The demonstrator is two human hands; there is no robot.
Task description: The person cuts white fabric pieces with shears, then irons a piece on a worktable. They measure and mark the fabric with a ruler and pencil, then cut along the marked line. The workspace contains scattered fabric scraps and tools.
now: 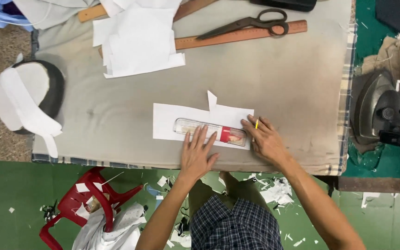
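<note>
Grey cloth table; white notched paper, clear ruler.

Both arms are bare from the elbow down, with no sleeves, watch, rings or bands showing on the left hand or the right hand. The nails are short and plain. Lower in the view the person wears checked shorts in dark blue with thin pale lines crossing in a grid, and bare knees show just above the cloth's upper hem.
</note>
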